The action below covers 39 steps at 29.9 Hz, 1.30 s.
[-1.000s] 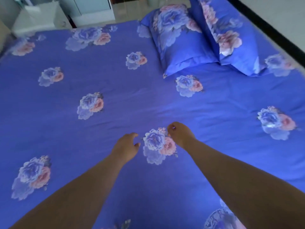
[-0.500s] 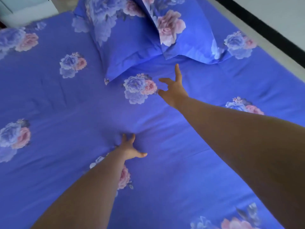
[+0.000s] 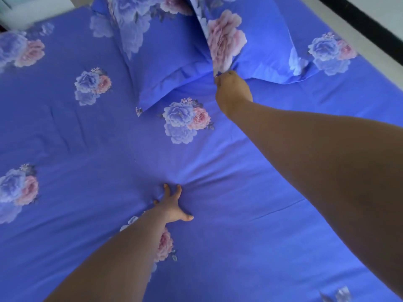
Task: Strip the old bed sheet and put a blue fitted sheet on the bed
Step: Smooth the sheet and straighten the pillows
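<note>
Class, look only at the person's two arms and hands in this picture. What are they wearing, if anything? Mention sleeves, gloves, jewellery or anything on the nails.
Both forearms are bare: no sleeves show up to the frame edge. The left hand and the right hand wear no gloves. No watch, bracelet or ring shows on the sides in view. The nails are too small and blurred to judge.

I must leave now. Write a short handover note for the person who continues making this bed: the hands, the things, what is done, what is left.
Left hand: fingers spread, pressing flat on the floral sheet, which bunches into creases there.
Right hand: pinches the lower corner of the right pillow.
Left pillow lies at the head of the bed, beside the right one.
Done: nothing stripped yet; the floral sheet covers the bed.
Left: take both pillows off, strip the sheet, fit the blue fitted sheet, which is not in view.
</note>
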Tool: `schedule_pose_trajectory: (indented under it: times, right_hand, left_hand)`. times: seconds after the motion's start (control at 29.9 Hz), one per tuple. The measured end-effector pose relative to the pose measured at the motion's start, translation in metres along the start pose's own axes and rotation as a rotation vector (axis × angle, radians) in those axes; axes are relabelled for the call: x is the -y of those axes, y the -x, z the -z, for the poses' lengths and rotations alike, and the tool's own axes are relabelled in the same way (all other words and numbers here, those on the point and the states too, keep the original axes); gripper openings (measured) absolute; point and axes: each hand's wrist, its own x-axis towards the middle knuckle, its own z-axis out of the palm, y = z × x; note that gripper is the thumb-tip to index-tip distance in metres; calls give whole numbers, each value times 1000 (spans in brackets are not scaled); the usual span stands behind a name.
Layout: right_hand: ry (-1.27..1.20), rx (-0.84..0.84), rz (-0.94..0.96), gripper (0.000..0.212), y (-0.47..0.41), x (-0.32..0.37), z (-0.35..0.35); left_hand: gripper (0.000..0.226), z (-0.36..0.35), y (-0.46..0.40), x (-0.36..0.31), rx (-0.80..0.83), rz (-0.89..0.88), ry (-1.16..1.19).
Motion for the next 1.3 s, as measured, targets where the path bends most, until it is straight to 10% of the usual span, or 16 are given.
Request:
schedule_pose_trajectory:
  times: [0.3,0.47,0.7,0.9,1.04,1.14,1.24,1.3]
  right_hand:
    - [-108,193,-296,76,84,9,-21]
    - [105,333,-253,43,167,21,-21]
    - [292,781,94,50,311,45,-44]
    - [316,950,399,51,393,63,-29]
    - [-8,1087,209,23,394,66,-2]
    - [-295,681,-95,28,383,64,23]
    - [-334,-95,-333,30,367,39,37]
    - [-196,-21,-500,68,362,15,29]
  left_hand:
    - [112,-3,2,2,-47,-4,110]
    - [69,2,25,12,-159,-104,377]
    - [80,-34,90,3,-127,-54,1371]
    - [129,-58,124,-37,-376,-49,1261]
    - [79,-72,138,-25,-363,-101,1315]
    - [11,-71,158,-27,-450,-146,1254]
    - [16,-70,182,3,-418,-165,1309]
    - [38,-75,199,43,-441,-131,1184]
